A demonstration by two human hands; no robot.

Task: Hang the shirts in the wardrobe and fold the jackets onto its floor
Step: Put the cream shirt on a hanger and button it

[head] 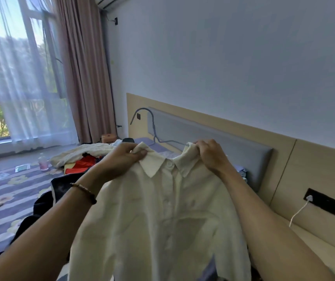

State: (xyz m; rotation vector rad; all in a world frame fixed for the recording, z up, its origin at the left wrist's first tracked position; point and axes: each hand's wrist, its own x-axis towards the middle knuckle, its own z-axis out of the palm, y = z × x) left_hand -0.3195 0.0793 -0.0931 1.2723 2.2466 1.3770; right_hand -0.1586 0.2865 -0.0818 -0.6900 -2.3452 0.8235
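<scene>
Both arms raised: left hand [125, 159] and right hand [209, 154] each pinch white shirt [162, 220] at its collar, hanger [152, 126] inside. No legible text.

The shirt [162, 220] hangs between the two hands, left hand [122, 159] and right hand [211, 155] at its collar. The hanger [152, 126] sticks up behind the collar. The bed [10, 191] lies below, clothes [81, 155] piled on it. The headboard [213, 134] is behind.
</scene>
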